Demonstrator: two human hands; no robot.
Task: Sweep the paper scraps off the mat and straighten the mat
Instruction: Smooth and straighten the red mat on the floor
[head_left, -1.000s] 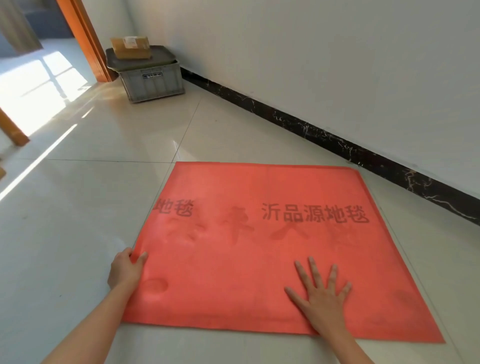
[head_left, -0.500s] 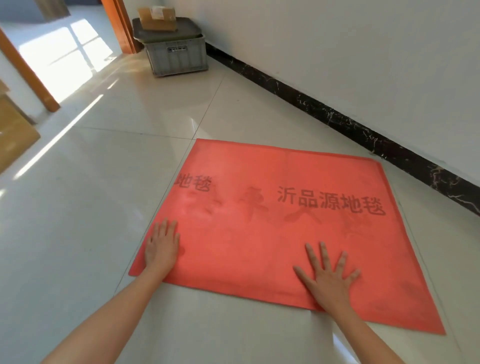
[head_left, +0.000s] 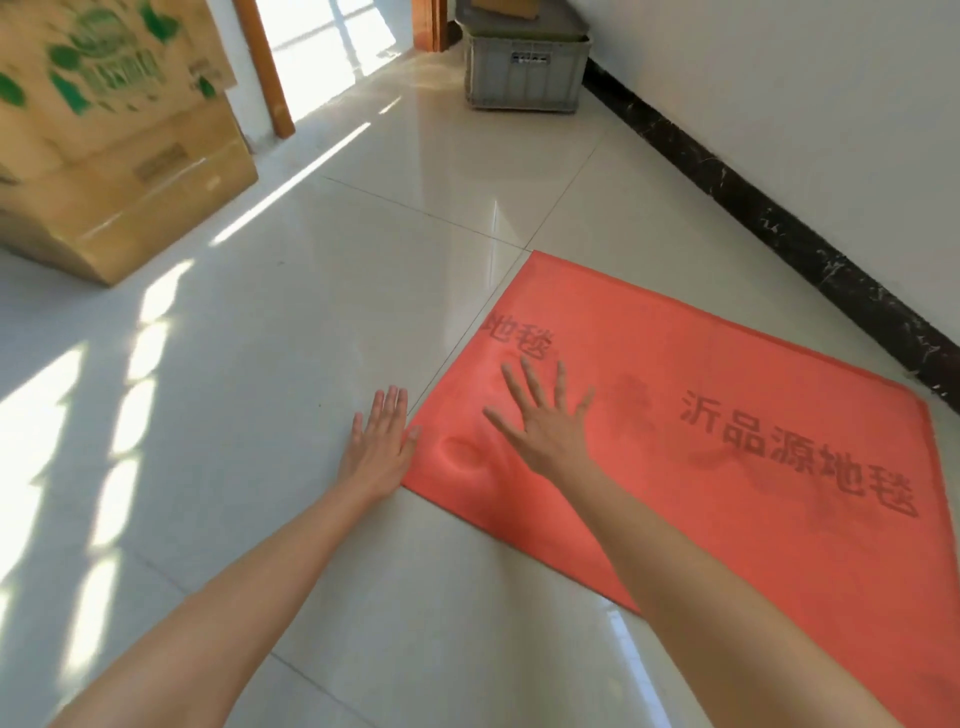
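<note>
The mat (head_left: 727, 415), red with dark printed characters, lies flat on the tiled floor (head_left: 311, 338) near the black skirting along the wall (head_left: 779, 104); its right part runs out of view, so I cannot see that edge or the near right corner. Far left, stacked cardboard boxes (head_left: 119, 140) with green print are cut off by the frame. My left hand (head_left: 378, 447) rests palm down on the tile just beside the mat's left edge, fingers (head_left: 389, 405) straight and close together, thumb touching the edge, holding nothing. A round dent (head_left: 462, 454) shows in the mat between my two hands. My right hand (head_left: 545, 421) lies flat on the mat near its left end, fingers spread wide, gripping nothing, its forearm covering part of the near edge. At the top, a grey crate (head_left: 524, 73) stands against the wall, its load cropped.
</note>
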